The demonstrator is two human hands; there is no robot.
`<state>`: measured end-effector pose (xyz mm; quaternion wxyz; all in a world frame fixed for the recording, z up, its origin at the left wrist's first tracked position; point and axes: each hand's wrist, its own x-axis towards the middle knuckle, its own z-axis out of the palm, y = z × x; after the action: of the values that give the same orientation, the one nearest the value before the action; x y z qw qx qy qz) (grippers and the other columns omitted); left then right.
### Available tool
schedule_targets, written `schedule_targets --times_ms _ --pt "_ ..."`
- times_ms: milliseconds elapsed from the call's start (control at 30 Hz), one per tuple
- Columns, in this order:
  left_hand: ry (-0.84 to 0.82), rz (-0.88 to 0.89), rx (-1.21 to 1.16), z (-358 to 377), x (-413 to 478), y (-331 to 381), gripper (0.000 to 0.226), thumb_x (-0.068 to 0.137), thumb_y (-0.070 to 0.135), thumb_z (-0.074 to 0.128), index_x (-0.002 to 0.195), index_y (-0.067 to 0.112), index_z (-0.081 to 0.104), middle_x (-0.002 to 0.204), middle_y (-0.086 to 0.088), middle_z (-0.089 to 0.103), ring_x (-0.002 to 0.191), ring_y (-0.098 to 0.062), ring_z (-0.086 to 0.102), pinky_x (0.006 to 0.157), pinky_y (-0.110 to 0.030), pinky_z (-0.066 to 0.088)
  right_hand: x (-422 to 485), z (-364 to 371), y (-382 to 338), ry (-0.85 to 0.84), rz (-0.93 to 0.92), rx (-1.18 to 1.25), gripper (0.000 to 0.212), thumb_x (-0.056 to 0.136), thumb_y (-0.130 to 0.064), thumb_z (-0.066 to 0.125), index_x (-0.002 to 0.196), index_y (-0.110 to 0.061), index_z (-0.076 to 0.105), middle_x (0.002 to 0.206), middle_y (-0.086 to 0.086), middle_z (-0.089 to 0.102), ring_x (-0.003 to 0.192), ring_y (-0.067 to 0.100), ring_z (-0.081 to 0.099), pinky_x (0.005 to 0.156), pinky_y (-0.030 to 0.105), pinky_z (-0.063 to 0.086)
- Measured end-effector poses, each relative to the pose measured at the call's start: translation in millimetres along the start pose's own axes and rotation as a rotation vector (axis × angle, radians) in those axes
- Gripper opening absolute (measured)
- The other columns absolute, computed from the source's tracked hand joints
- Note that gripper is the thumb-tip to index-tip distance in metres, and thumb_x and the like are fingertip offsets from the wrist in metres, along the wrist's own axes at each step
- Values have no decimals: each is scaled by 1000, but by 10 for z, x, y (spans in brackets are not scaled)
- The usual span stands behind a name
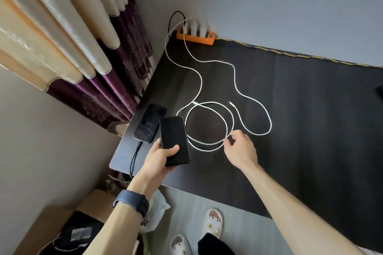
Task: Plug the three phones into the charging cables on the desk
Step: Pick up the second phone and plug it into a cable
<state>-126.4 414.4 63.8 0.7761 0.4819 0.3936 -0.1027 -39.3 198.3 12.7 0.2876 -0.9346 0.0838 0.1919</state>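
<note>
My left hand (160,156) holds a black phone (174,139) above the dark desk (290,130), screen up. A second dark phone (149,123) lies flat at the desk's left edge with a black cable (134,157) at its near end, hanging over the edge. White charging cables (209,109) run from white chargers in an orange power strip (194,36) at the back and loop across the desk. Two free plug ends (231,103) lie near the middle. My right hand (240,146) pinches the near loop of white cable between thumb and fingers.
Cream and purple curtains (83,58) hang left of the desk. A cardboard box (68,227) and a plastic bag (155,211) stand on the floor below the desk's left corner. A dark object (380,91) shows at the far right edge. My slippers are below.
</note>
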Motion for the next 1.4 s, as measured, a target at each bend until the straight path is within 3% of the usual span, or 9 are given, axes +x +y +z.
schedule_targets --times_ms 100,267,400,600,767,867,1033,1233,1400 --pt "-24 -3 0 -64 290 74 36 91 -5 60 119 18 61 110 -5 74 98 -24 71 79 -39 59 227 180 -106 90 39 -58 35 97 -39 53 126 -20 54 129 6 54 117 30 56 82 38 44" --pt "-87 15 28 -241 652 164 38 92 -3 60 124 17 61 117 -6 74 105 -25 71 72 -33 61 562 429 -229 212 -44 -255 42 97 -39 55 133 -17 53 135 8 52 125 33 46 88 43 48" --pt "-131 17 -6 -357 812 178 36 92 -4 59 122 15 61 113 -6 76 106 -27 71 79 -37 59 581 559 -233 230 -103 -339 26 102 -33 48 121 -16 51 120 6 61 107 32 59 74 41 49" --pt "-149 -36 6 -409 851 66 40 91 -4 59 126 16 58 125 -9 71 115 -31 68 89 -43 57 74 458 -104 -45 -31 -481 23 94 -38 51 103 -19 60 97 4 72 89 31 68 76 38 54" --pt "-140 -64 52 -319 856 -90 44 90 -4 60 131 12 56 130 -14 68 119 -34 65 96 -46 54 -379 281 237 41 179 -166 22 92 -47 50 88 -26 55 85 -5 69 86 28 64 71 36 50" --pt "-122 -92 83 -270 836 -200 40 90 -3 61 126 14 58 127 -13 69 116 -34 66 92 -43 56 -578 382 381 -14 218 -142 18 88 -47 52 92 -29 54 93 -7 66 90 25 63 76 37 51" --pt "-108 -109 112 -220 741 -357 43 91 -2 61 130 15 56 127 -13 69 113 -32 67 83 -39 57 -599 589 214 84 103 -168 45 87 -66 51 106 -25 52 109 -4 54 92 30 65 73 38 52" --pt "-114 -105 80 -245 622 -316 43 92 -4 58 132 11 55 126 -14 69 107 -30 68 87 -42 56 -401 577 93 114 35 -263 26 97 -23 56 119 -12 46 117 10 58 101 35 65 67 37 44" --pt "-151 -98 61 -179 566 -239 39 91 -3 59 128 11 56 124 -13 70 110 -33 69 85 -43 57 -523 403 342 -52 109 -457 53 89 -29 60 132 -6 40 119 15 63 106 38 64 77 40 51"
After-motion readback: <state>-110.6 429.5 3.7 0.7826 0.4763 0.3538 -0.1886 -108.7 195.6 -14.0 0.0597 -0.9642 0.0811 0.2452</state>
